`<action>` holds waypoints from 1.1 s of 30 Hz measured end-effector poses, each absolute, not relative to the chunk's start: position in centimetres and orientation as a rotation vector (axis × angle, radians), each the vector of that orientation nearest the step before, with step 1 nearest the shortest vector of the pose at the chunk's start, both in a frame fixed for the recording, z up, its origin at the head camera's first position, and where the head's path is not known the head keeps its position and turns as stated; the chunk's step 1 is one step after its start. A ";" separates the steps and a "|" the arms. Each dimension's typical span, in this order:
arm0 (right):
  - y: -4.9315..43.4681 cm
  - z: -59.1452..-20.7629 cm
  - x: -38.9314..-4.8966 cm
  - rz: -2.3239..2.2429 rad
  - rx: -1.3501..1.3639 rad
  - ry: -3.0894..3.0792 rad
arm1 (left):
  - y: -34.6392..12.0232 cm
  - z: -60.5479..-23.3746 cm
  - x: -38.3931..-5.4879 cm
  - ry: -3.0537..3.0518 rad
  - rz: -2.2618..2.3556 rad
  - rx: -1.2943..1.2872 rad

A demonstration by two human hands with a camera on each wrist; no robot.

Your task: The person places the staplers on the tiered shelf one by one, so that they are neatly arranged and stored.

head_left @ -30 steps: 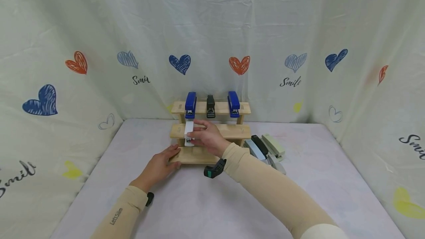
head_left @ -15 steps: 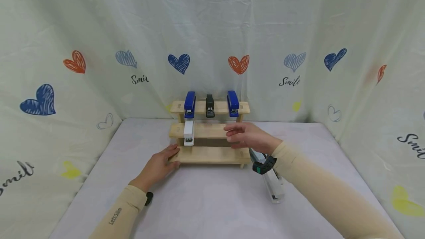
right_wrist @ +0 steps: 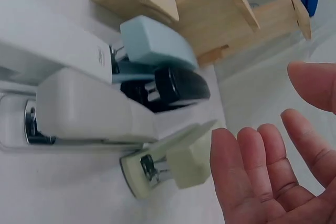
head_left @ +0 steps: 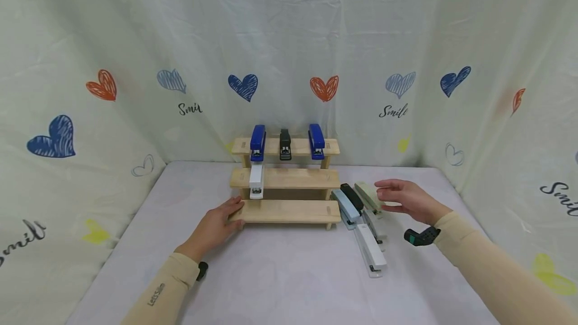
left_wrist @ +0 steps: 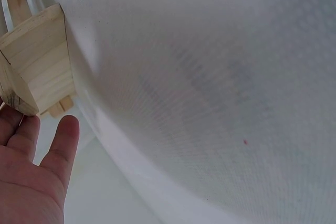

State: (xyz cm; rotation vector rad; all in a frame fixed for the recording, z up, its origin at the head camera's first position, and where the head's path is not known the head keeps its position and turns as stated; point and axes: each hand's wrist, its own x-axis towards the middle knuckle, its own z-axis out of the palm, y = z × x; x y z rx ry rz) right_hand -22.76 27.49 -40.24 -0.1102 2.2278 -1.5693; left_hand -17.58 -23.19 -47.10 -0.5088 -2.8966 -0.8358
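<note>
My right hand (head_left: 408, 199) is held with fingers extended beside a pale green stapler (head_left: 367, 195), holding nothing. The right wrist view shows its thumb apart from the fingers, with the fingertips close to the stapler's top end. My left hand (head_left: 220, 222) touches the left end of the wooden three-step rack (head_left: 289, 210) at its bottom step. In the left wrist view its fingertips are at the board's corner and the thumb stands free. A white stapler (head_left: 256, 180) rests on the middle step, at the left.
Beside the rack's right end lie a light blue stapler (head_left: 347, 205), a black stapler (head_left: 351, 196), a grey stapler (head_left: 374, 225) and a long white stapler (head_left: 370, 247). The top step carries two blue staplers (head_left: 316, 142) around a black mini stapler (head_left: 285, 144). A printed curtain (head_left: 289, 39) hangs behind.
My right hand has let go of the white stapler on the middle step and moved right, past the rack, to the pale green stapler. The left hand stays at the rack.
</note>
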 end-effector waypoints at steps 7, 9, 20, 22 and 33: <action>29.1 -42.2 -23.3 -1.593 0.024 2.233 | -23.1 -47.3 -17.5 -2.896 -0.838 -0.502; 29.1 -42.8 -23.4 -1.606 0.059 2.218 | -23.1 -47.3 -17.5 -2.892 -0.834 -0.506; 28.6 -45.1 -23.9 -1.643 0.160 2.133 | -22.9 -47.0 -17.4 -2.897 -0.843 -0.515; 28.6 -45.3 -24.0 -1.653 0.138 2.112 | -22.8 -46.9 -17.4 -2.894 -0.840 -0.517; 28.5 -45.4 -24.3 -1.645 0.081 2.071 | -22.8 -46.9 -17.4 -2.890 -0.814 -0.522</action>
